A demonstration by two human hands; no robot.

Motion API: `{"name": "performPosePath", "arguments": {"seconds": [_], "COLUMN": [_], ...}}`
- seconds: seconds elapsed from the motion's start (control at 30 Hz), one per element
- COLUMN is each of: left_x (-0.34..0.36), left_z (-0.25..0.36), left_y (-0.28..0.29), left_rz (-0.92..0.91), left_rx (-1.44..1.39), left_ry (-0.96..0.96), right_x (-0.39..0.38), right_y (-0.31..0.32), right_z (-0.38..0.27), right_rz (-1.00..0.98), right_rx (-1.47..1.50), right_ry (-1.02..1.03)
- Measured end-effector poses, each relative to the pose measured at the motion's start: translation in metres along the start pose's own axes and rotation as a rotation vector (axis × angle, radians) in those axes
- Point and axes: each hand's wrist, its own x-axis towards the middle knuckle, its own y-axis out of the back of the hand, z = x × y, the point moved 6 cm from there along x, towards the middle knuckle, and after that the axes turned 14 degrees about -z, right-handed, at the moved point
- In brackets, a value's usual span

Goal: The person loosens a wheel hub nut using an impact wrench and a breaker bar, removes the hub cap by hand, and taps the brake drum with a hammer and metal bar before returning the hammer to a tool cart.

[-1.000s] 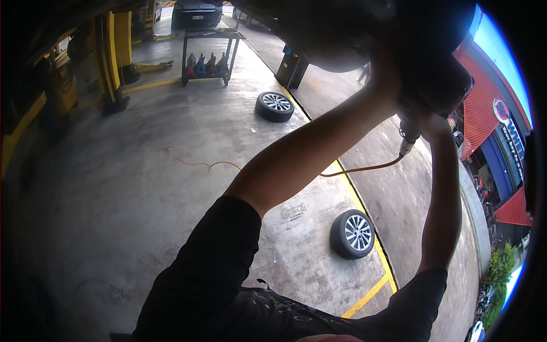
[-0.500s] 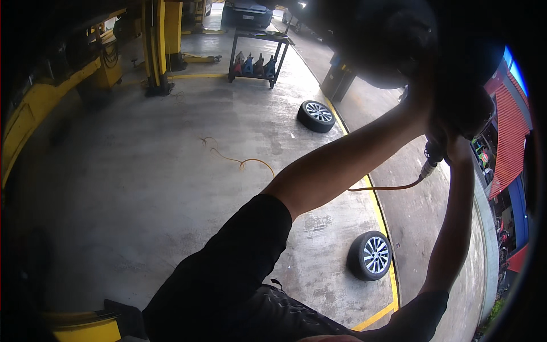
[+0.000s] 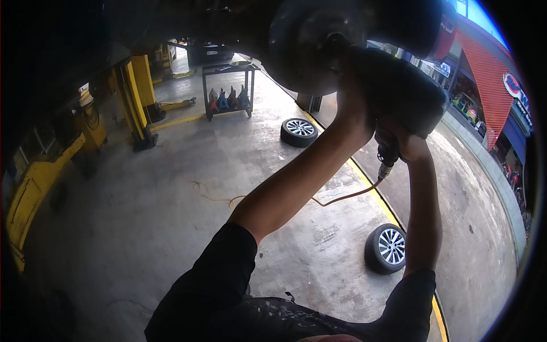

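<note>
While the right hand (image 3: 411,145) wraps closed around the handle of a bulky, dark, pistol-shaped air tool (image 3: 410,91), the left hand (image 3: 354,111) supports the tool's front end; its fingers are lost in shadow, so I cannot tell how far that grip is closed.

The tool's body runs from its rear end, at right, up and leftward to the nose, and the handle drops below. The nose faces the centre of a dark, round metal disc (image 3: 293,57), which lies up and left of both hands, nearer the left; whether they touch is too dark to tell. This alignment of tool axis and disc centre looks like the governing relation.

Dark vehicle bodywork (image 3: 222,17) limits the room above. Below the handle, a slender orange hose (image 3: 345,198) hangs in a loose bend, and more open space lies beneath the forearms, down to the grey concrete floor (image 3: 165,233). Two black-tyred wheels with silver spokes, one farther off (image 3: 299,132), one nearer (image 3: 388,248), lie beside a painted yellow line (image 3: 386,209), well apart from the tool.
</note>
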Motion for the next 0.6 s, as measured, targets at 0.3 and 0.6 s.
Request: {"name": "performPosePath", "arguments": {"seconds": [0.3,0.6], "left_x": [-0.086,-0.225], "left_z": [-0.034,-0.087], "left_y": [-0.013,0.082], "left_rz": [-0.112,0.649], "left_rx": [-0.025,-0.115], "left_ry": [0.309,0.437], "right_x": [-0.153,-0.252], "right_y": [-0.029,-0.128], "right_z": [0.122,0.253], "right_rz": [0.471,0.296], "right_rx": [-0.742,0.135], "right_ry": [0.133,-0.195]}}
